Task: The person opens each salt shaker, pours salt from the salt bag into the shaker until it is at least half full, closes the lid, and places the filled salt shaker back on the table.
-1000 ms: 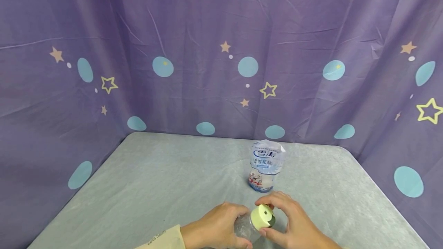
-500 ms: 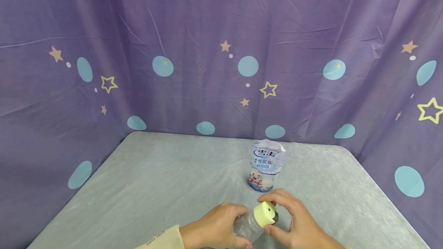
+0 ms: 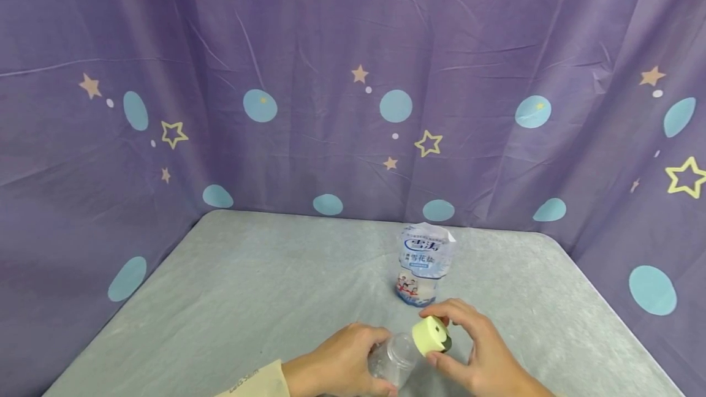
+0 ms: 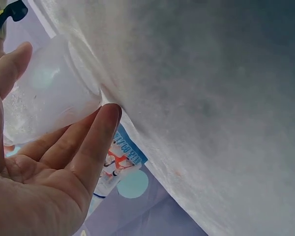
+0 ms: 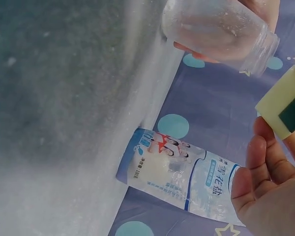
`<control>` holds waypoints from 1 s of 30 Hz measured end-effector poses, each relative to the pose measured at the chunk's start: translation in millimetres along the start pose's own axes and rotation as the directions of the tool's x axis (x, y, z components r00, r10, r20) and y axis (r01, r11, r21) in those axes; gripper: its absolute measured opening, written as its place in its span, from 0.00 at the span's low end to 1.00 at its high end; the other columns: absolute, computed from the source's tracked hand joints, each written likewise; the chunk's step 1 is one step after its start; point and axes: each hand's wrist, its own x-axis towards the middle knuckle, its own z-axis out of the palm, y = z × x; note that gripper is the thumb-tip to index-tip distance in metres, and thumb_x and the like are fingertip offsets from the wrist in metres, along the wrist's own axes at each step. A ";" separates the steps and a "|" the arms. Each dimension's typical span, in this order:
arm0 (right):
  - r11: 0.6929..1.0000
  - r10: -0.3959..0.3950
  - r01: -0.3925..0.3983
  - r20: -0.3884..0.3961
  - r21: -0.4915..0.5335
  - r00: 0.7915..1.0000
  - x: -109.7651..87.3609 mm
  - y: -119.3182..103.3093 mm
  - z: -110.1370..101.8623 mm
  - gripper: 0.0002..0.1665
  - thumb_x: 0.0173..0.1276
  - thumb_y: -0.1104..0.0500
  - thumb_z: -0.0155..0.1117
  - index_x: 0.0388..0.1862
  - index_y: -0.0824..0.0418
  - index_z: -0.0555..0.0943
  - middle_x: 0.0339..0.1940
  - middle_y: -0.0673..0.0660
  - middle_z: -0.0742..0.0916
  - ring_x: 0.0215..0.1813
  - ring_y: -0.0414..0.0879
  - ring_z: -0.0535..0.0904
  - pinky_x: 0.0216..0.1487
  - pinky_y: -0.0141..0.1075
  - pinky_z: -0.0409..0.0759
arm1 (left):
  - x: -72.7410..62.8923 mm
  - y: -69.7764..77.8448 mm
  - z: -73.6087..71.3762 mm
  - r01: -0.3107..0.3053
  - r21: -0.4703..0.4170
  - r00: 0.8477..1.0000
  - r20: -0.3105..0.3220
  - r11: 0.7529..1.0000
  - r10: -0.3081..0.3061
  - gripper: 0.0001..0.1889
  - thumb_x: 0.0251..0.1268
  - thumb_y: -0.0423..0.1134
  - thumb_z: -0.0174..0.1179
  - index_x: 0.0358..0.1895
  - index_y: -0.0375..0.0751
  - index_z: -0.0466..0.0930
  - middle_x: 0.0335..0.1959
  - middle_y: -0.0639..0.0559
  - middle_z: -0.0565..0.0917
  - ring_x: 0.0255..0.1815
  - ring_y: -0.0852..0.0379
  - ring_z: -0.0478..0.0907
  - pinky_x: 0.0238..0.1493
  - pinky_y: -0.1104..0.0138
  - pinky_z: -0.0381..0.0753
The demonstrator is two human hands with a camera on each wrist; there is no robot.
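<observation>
My left hand (image 3: 344,360) grips a clear plastic jar (image 3: 396,357), its fingers and thumb round the body. The jar leans to the right, and its threaded mouth is bare. In the right wrist view the jar (image 5: 221,37) shows a few grains on its inside wall. Between thumb and fingers my right hand (image 3: 477,351) pinches a pale yellow-green cap (image 3: 430,336) with a dark green flap, apart from the jar's mouth. Just beyond the right hand a blue and white salt bag (image 3: 421,268) stands upright; it also shows in the right wrist view, where the salt bag (image 5: 182,177) has an opened top.
A pale grey cloth (image 3: 265,287) covers the table. Behind it hangs a purple curtain (image 3: 325,158) with stars and blue dots, which also closes off both sides.
The cap has come off the jar's mouth and moved up and to the right with my right hand. The left hand has stayed nearly in place; the salt bag has not moved.
</observation>
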 end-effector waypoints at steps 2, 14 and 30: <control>1.000 0.021 -0.021 0.002 -0.003 1.000 -0.9 -0.1 -0.9 0.36 0.53 0.62 0.82 0.61 0.49 0.80 0.46 0.42 0.84 0.42 0.37 0.77 0.44 0.35 0.74 | -0.4 -0.4 -0.2 0.012 0.012 1.000 0.003 1.000 -0.012 0.24 0.46 0.54 0.82 0.47 0.54 0.84 0.30 0.74 0.78 0.29 0.75 0.74 0.30 0.77 0.74; 0.993 0.069 -0.070 -0.011 -0.095 0.998 -9.6 9.3 -3.7 0.35 0.52 0.59 0.85 0.59 0.47 0.80 0.45 0.42 0.85 0.40 0.37 0.77 0.40 0.35 0.74 | -5.2 -2.6 -3.7 0.056 0.050 0.998 -0.023 0.997 -0.055 0.25 0.40 0.59 0.84 0.43 0.58 0.85 0.29 0.73 0.77 0.30 0.73 0.72 0.33 0.75 0.73; 0.960 0.140 -0.116 0.078 -0.255 0.987 -17.9 14.2 -5.2 0.31 0.41 0.57 0.89 0.43 0.41 0.81 0.36 0.33 0.81 0.38 0.32 0.74 0.40 0.35 0.73 | -8.5 -5.8 -3.9 0.077 0.087 0.997 -0.031 0.993 -0.074 0.27 0.37 0.61 0.84 0.42 0.58 0.84 0.31 0.73 0.78 0.31 0.72 0.72 0.34 0.74 0.72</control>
